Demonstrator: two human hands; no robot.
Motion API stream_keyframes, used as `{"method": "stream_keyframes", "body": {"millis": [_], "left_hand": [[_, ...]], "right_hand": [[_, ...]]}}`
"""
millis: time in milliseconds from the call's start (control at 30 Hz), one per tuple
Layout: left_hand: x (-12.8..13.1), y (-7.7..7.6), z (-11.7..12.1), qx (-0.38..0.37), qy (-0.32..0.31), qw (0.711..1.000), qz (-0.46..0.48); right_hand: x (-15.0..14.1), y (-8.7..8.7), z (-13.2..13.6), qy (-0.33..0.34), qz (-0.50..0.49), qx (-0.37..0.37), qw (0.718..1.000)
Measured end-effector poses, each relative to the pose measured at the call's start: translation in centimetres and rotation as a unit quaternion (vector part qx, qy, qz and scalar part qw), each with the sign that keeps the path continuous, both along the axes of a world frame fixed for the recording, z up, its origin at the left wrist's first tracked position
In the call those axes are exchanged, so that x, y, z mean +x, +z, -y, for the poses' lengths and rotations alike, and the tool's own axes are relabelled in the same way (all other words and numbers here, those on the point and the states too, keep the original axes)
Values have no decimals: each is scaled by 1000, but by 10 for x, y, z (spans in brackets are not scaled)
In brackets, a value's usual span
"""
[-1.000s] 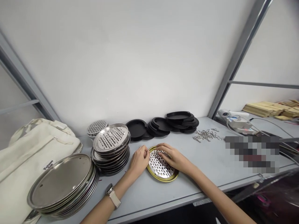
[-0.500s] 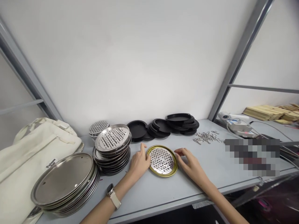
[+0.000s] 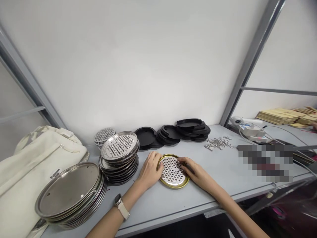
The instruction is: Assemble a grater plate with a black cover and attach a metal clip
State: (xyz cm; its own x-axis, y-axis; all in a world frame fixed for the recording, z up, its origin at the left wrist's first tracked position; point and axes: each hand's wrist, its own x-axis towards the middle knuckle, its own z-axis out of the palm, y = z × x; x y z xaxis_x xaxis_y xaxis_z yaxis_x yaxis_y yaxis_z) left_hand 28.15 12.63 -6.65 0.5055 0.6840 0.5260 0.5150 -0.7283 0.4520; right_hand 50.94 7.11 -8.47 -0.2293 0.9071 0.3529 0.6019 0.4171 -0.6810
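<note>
A round metal grater plate with raised perforations sits inside a gold-coloured round rim, flat on the grey table. My left hand curls round the left edge, its thumb over the grater and its other fingers along the far left rim. At the right edge, my right hand has its fingertips and thumb bent onto the grater and rim. Left of my hands rises a stack of dark-rimmed round plates, topped by a silver grater plate in a tray.
Larger round metal trays are piled near a cream bag. Black round holders line the wall. Small metal clips lie loose at right. Beyond them are a white device, cables and stacked wooden pieces.
My right hand lifted off the grater to the right, then came back onto its right edge. My left hand's raised index finger has come down, and that hand now reaches further over the left rim.
</note>
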Motion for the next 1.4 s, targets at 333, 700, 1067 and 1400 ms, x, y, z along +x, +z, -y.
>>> {"method": "stream_keyframes", "body": {"millis": [333, 700, 1067, 1400], "left_hand": [[-1, -8, -4, -49, -32, 998, -7], [-1, -15, -8, -37, -12, 999, -11], [-2, -25, -20, -81, 31, 996, 38], [3, -22, -12, -87, 61, 990, 89]], "right_hand": [[-9, 14, -13, 50, 41, 24, 998], [-50, 15, -20, -1, 93, 93, 991], [-50, 17, -17, 36, 58, 81, 994], [-50, 19, -16, 37, 57, 83, 994]]}}
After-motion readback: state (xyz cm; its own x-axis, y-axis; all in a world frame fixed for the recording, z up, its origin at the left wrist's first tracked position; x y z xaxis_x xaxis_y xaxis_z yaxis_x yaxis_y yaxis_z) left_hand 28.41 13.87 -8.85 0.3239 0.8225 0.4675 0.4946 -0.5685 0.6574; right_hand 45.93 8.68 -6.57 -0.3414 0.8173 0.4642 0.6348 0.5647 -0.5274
